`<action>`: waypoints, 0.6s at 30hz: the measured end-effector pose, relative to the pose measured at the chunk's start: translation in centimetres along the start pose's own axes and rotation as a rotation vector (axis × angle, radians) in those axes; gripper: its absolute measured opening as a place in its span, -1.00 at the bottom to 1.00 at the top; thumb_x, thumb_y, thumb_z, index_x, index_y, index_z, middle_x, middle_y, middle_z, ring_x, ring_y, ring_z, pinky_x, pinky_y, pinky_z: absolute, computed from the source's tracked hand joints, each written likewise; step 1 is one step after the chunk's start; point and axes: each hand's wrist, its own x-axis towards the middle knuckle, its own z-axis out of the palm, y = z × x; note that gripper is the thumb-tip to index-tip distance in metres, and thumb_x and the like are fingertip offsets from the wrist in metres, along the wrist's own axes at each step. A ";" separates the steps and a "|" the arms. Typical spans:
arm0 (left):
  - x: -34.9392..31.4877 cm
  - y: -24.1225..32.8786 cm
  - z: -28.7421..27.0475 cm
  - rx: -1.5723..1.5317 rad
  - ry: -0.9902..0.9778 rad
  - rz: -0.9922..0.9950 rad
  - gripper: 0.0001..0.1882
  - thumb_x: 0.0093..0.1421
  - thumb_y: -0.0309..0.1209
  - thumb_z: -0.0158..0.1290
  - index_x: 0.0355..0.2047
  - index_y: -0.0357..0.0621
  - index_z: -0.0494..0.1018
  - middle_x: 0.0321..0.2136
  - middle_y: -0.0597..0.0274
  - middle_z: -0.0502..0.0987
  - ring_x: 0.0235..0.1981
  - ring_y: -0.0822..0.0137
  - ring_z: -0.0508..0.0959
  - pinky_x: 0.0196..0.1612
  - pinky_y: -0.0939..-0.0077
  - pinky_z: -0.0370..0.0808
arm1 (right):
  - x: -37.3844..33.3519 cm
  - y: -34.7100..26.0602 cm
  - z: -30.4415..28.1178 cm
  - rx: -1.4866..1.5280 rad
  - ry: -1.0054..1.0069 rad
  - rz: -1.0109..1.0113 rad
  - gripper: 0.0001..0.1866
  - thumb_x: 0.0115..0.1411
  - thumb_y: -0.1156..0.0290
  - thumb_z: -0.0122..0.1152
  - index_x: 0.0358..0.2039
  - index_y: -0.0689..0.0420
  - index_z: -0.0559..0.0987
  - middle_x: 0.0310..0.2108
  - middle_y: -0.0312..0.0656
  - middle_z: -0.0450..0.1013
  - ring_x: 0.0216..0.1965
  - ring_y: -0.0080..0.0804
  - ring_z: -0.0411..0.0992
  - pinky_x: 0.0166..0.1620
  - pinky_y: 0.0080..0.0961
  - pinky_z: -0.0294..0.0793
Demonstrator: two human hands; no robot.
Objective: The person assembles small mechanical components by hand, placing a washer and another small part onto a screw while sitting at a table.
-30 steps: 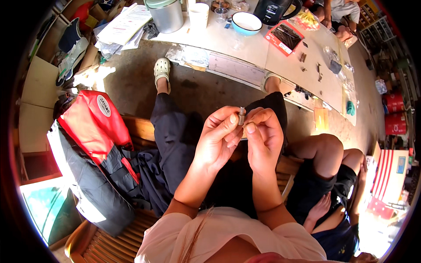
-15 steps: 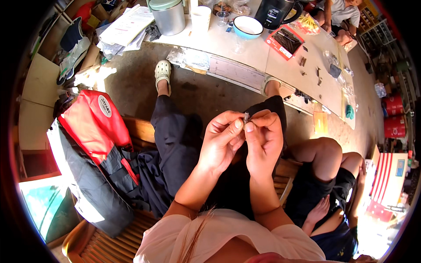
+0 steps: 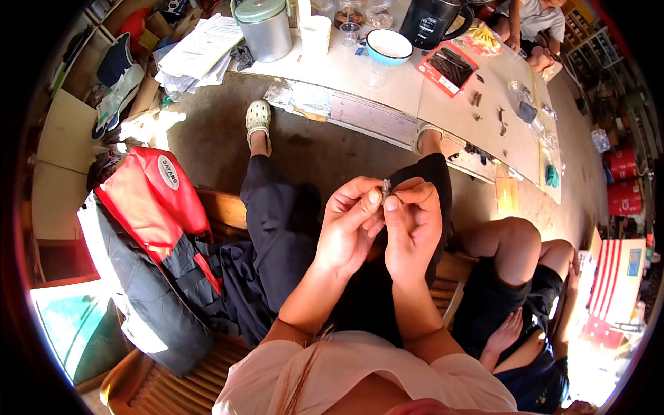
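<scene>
My left hand [image 3: 353,218] and my right hand [image 3: 413,221] meet above my lap, thumbs and forefingers pinched together. Between their fingertips stands a small grey metal cylinder [image 3: 386,186], its upper end sticking out above the thumbs. Its lower part is covered by the fingers, and it is too small to tell its exact kind. The other fingers of both hands are curled in. Beyond them, on the table [image 3: 443,111], lies an open red box [image 3: 449,68] of dark thin pieces, with a few small brown pieces [image 3: 476,99] beside it.
Also on the table are a blue-rimmed bowl [image 3: 389,47], a black jug [image 3: 430,24], a paper cup [image 3: 316,36], a lidded metal pail [image 3: 265,31] and papers [image 3: 200,48]. A red and grey jacket [image 3: 149,200] lies on the wooden bench at left. A person's knees [image 3: 508,249] are close on my right.
My hands stay pinched on the small metal cylinder, with only a slight shift of the fingers. The whole view has moved a little.
</scene>
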 end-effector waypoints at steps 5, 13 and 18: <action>0.3 -0.5 -0.1 0.001 -0.020 0.068 -0.86 0.16 -0.47 0.02 -0.28 -0.24 0.47 -0.55 0.41 0.44 -0.72 0.67 0.13 -0.67 0.79 0.08 | 0.1 -0.1 0.2 0.007 0.043 -0.015 -0.87 0.09 0.65 0.07 -0.39 0.20 0.32 -0.39 -0.22 0.24 -0.38 -0.59 0.21 -0.27 -0.70 0.22; 0.1 -0.3 -0.2 0.021 -0.025 0.064 -0.87 0.16 -0.48 0.02 -0.28 -0.22 0.47 -0.49 0.39 0.47 -0.70 0.67 0.15 -0.66 0.78 0.10 | 0.1 0.0 0.1 0.033 0.034 0.001 -0.86 0.09 0.64 0.08 -0.38 0.20 0.31 -0.38 -0.22 0.24 -0.34 -0.57 0.20 -0.23 -0.67 0.20; 0.1 -0.2 0.0 0.017 0.006 0.017 -0.88 0.16 -0.49 0.03 -0.29 -0.23 0.48 -0.58 0.41 0.41 -0.67 0.65 0.20 -0.61 0.78 0.18 | -0.2 0.8 -0.6 -0.004 0.019 0.004 -0.86 0.08 0.64 0.09 -0.38 0.20 0.33 -0.37 -0.21 0.23 -0.33 -0.55 0.20 -0.22 -0.68 0.20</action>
